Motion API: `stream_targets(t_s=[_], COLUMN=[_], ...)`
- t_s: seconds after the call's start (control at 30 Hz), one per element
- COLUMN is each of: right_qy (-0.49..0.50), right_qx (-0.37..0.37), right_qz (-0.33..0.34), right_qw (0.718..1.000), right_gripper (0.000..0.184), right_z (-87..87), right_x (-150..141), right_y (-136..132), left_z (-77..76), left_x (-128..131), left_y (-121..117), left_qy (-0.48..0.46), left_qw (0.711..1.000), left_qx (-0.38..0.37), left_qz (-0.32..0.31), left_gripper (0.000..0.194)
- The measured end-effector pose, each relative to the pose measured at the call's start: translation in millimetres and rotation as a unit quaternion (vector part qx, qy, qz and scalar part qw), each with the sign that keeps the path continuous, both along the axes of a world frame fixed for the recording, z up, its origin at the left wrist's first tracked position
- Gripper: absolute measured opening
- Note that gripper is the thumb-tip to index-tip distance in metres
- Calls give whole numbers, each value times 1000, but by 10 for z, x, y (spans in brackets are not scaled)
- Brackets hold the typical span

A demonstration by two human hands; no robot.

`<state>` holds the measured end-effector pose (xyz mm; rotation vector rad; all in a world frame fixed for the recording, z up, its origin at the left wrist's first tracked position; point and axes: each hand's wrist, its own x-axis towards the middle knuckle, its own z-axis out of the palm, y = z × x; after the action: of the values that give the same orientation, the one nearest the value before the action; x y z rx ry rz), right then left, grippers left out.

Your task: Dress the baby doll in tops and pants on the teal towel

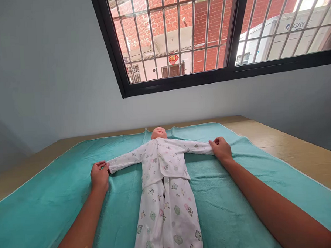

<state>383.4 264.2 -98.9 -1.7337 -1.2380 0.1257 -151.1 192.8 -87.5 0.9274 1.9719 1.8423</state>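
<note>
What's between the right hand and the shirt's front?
The outstretched printed sleeve, its end at the right hand's fingers, lies over the teal blanket, in the head view.

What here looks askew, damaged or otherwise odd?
Nothing looks spilled or damaged. Slightly askew: the sleeve in the left hand slopes lower than the other sleeve, in the right hand. The teal blanket is creased beside the white jacket, and a small dark gap shows at its front hem.
</note>
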Motion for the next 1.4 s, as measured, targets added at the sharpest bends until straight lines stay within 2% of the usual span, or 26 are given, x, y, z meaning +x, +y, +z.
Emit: stream_targets(t_s=[0.03,0.1,0.17,0.2,0.27,0.33,0.4,0.43,0.5,0.6,0.8,0.87,0.93,1.0,1.03,1.1,1.13,1.17,1.2,1.27,1.3,1.33,1.4], right_qy=[-45,-145,-218,-243,-286,-332,-371,-381,-382,-373,-372,-378,-395,-406,-399,-351,-331,-326,-334,-380,-406,-427,-451], right_qx=[13,58,111,126,126,77,-3,-45,-114,-172,-196,-195,-159,-86,-44,19,46,68,92,137,173,210,269], right_qz=[0,6,39,69,143,210,248,253,240,202,178,168,181,236,274,332,364,406,457,544,554,542,507], right_qw=[999,988,969,959,939,916,895,888,885,889,890,890,886,879,874,875,869,851,819,735,706,693,684], right_gripper=[19,24,30,32,36,46,59,63,67,67,72,72,68,63,61,58,59,60,62,64,53,42,28], right_z=[12,61,128,157,182,152,85,51,5,6,15,2,24,105,169,320,393,451,486,467,416,346,193], right_x=[-21,-106,-252,-342,-529,-682,-759,-764,-724,-618,-515,-492,-498,-581,-662,-899,-1044,-1195,-1342,-1592,-1683,-1747,-1802], right_y=[-27,-100,-184,-224,-286,-314,-311,-302,-280,-261,-304,-363,-474,-661,-788,-1101,-1279,-1461,-1638,-1947,-2065,-2157,-2266], left_z=[-3,11,36,44,36,-9,-78,-114,-175,-229,-202,-126,-8,130,192,282,306,316,317,304,298,295,298], left_x=[-14,-6,68,130,284,429,515,526,491,359,190,226,347,570,714,1031,1182,1316,1425,1560,1589,1599,1585], left_y=[-5,-27,-51,-59,-65,-58,-44,-37,-23,-6,-21,-64,-145,-267,-341,-495,-567,-632,-685,-758,-778,-790,-794], left_qy=[26,79,163,229,386,514,565,574,568,533,469,467,489,498,486,447,441,450,469,522,545,562,577], left_qw=[1000,997,986,972,914,835,783,769,766,790,816,825,843,856,858,856,843,821,792,731,707,692,681], left_qx=[-13,-24,-9,3,11,-28,-100,-135,-188,-227,-286,-273,-177,-28,32,81,80,75,66,50,43,36,23], left_qz=[-2,-7,-27,-51,-122,-193,-238,-247,-237,-201,-182,-166,-140,-138,-160,-248,-298,-344,-386,-437,-448,-452,-451], left_gripper=[21,21,23,26,37,48,55,58,63,69,78,70,55,45,43,40,41,44,46,50,51,52,54])
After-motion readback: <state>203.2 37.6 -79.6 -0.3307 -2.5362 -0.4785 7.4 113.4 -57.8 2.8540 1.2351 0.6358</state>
